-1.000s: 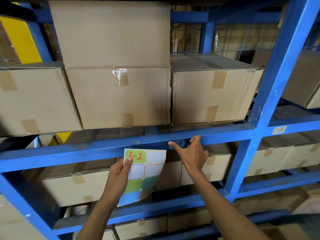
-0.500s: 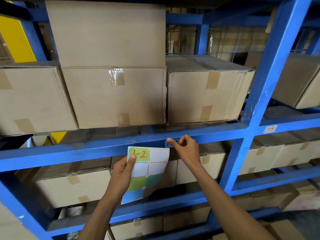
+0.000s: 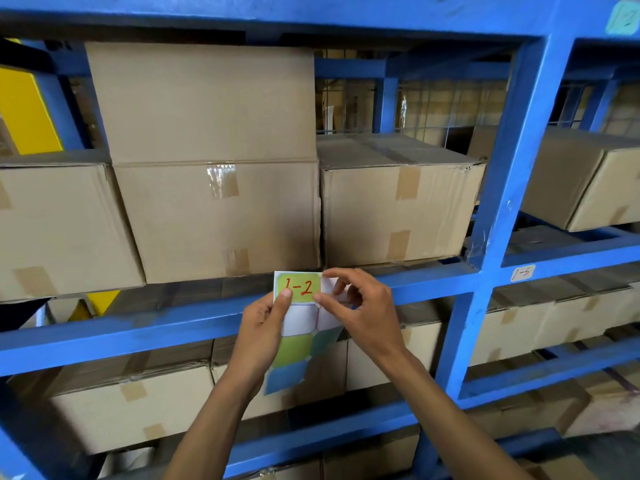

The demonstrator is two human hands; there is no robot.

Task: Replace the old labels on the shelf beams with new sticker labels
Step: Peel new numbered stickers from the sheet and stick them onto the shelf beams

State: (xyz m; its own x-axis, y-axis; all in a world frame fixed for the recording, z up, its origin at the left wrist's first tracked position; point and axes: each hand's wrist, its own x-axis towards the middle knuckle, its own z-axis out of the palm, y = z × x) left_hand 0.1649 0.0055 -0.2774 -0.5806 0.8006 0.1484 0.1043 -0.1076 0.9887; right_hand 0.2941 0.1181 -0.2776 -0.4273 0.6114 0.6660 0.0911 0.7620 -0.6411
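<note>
My left hand (image 3: 261, 327) holds a sticker sheet (image 3: 300, 344) upright in front of the blue shelf beam (image 3: 138, 330). The sheet's top left sticker (image 3: 300, 288) is green with "1-2" in red. My right hand (image 3: 360, 306) pinches the sheet's top right part beside that sticker, thumb and forefinger closed on the paper. The hands and sheet hide the beam's middle, where the old label was. A white label "1-5" (image 3: 522, 273) is stuck on the beam to the right of the upright.
Cardboard boxes (image 3: 214, 216) fill the shelf above the beam and the shelves below. A blue upright post (image 3: 498, 216) stands to the right. A teal label (image 3: 621, 17) sits on the top beam at the upper right.
My right hand left the beam's old label and came onto the sheet. My left hand raised the sheet up in front of the beam. The view moved closer.
</note>
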